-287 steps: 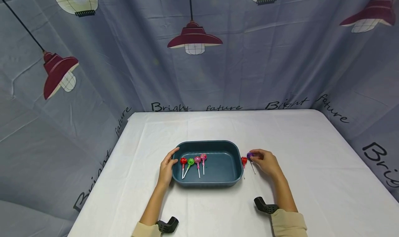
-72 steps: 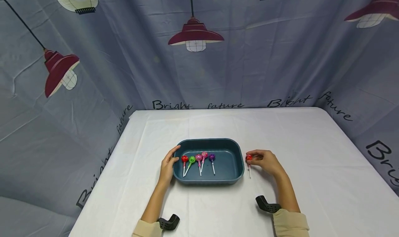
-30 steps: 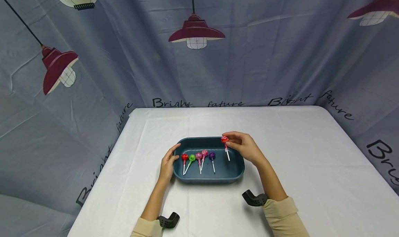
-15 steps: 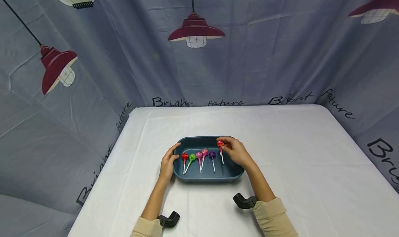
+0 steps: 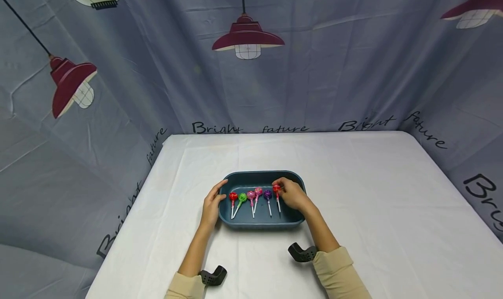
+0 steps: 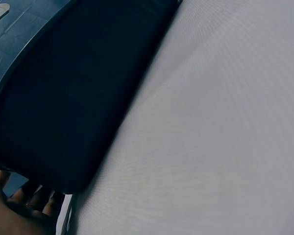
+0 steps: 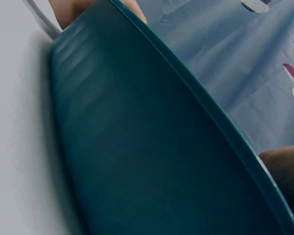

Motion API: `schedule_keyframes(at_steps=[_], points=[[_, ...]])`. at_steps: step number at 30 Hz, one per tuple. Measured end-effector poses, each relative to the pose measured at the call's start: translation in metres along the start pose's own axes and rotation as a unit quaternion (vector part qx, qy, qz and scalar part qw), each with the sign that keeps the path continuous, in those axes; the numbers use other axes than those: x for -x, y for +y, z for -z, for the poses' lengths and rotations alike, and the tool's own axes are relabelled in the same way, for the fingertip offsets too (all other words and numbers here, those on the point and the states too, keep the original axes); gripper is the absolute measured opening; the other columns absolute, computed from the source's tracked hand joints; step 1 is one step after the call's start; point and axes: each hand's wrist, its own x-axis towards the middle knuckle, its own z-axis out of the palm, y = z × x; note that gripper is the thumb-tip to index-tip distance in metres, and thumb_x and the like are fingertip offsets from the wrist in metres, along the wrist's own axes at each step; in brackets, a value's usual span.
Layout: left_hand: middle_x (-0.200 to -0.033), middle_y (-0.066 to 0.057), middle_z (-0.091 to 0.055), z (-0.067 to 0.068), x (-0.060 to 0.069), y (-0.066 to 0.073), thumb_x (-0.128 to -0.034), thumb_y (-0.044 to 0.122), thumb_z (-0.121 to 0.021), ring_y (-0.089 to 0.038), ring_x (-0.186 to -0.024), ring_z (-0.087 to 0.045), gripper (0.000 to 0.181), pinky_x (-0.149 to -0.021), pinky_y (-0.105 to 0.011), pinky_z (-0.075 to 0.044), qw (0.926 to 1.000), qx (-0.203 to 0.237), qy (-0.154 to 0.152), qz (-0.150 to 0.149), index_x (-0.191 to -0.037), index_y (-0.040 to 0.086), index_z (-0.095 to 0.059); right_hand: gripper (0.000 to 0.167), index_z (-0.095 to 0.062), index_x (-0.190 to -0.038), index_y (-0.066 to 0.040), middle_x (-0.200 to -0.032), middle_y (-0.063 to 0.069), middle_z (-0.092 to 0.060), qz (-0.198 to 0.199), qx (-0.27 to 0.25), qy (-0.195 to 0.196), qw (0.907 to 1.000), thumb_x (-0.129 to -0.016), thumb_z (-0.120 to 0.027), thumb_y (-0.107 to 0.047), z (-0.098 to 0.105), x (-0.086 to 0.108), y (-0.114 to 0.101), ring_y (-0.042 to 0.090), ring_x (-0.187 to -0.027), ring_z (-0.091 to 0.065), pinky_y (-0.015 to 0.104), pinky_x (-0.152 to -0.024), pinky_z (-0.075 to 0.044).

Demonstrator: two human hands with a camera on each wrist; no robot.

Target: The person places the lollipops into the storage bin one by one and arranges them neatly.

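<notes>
A dark teal tray (image 5: 259,222) stands on the white-covered table. My left hand (image 5: 210,208) grips its left end, with the thumb at the rim. Inside the tray, my right hand (image 5: 295,196) pinches a red lollipop (image 5: 277,189) by its head, the stick toward me. To its left lie a purple lollipop (image 5: 267,195), two pink lollipops (image 5: 251,196), a green lollipop (image 5: 242,197) and another red lollipop (image 5: 233,196). In the left wrist view the tray wall (image 6: 78,88) hides the contents; the right wrist view mostly shows the tray's outer side (image 7: 137,122).
White cloth (image 5: 373,181) covers the table around the tray. A grey-blue curtain (image 5: 165,72) printed with lamps and lettering hangs behind and at both sides. Black wrist devices (image 5: 302,252) sit on both forearms.
The purple lollipop went into the tray earlier. Since then my right hand has taken the red lollipop from the table, carried it left over the tray and lowered it in. My left hand stays put.
</notes>
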Motion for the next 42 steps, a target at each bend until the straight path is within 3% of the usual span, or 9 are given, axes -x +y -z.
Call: schedule_keyframes(at_steps=[7,20,29,42], points=[[-0.138,-0.015,-0.043,-0.0002,0.0005,0.0000,-0.0867,-0.008,-0.042,-0.022,-0.134,-0.027,0.044,-0.109,-0.035,-0.019,1.0000,-0.001,0.002,0.002,-0.130,-0.004,-0.049,0.021,-0.060,-0.106,0.002,-0.093,0.010,-0.062,-0.006,0.002,-0.017,0.9998,-0.087,-0.052,0.004,-0.0044,-0.0009,0.0037,0.021,-0.083,-0.058,0.038,-0.075,-0.048],[-0.139,-0.014,-0.043,0.0003,0.0010,-0.0004,-0.0873,-0.008,-0.042,-0.019,-0.134,-0.028,0.044,-0.109,-0.036,-0.020,0.9998,-0.007,0.009,0.015,-0.130,-0.002,-0.050,0.021,-0.064,-0.103,0.000,-0.086,0.007,-0.062,-0.017,-0.005,0.005,0.9998,-0.083,-0.060,0.002,-0.0019,-0.0050,0.0050,0.018,-0.076,-0.056,0.035,-0.070,-0.047],[-0.138,-0.013,-0.044,-0.0007,-0.0003,0.0031,-0.0876,-0.007,-0.043,-0.017,-0.132,-0.030,0.043,-0.108,-0.034,-0.021,0.9999,-0.010,0.007,0.009,-0.130,-0.002,-0.050,0.020,-0.065,-0.100,-0.001,-0.084,0.009,-0.062,-0.017,-0.012,-0.001,0.9998,-0.081,-0.062,0.004,0.0005,-0.0078,0.0048,0.017,-0.071,-0.054,0.029,-0.063,-0.044],[-0.139,-0.015,-0.042,-0.0005,-0.0001,0.0023,-0.0869,-0.008,-0.043,-0.020,-0.133,-0.029,0.043,-0.109,-0.036,-0.021,0.9998,-0.011,0.009,0.013,-0.130,-0.003,-0.050,0.020,-0.066,-0.100,-0.002,-0.083,0.009,-0.062,-0.017,-0.005,-0.002,0.9998,-0.080,-0.062,0.003,-0.0020,-0.0093,0.0052,0.016,-0.070,-0.054,0.030,-0.064,-0.044]])
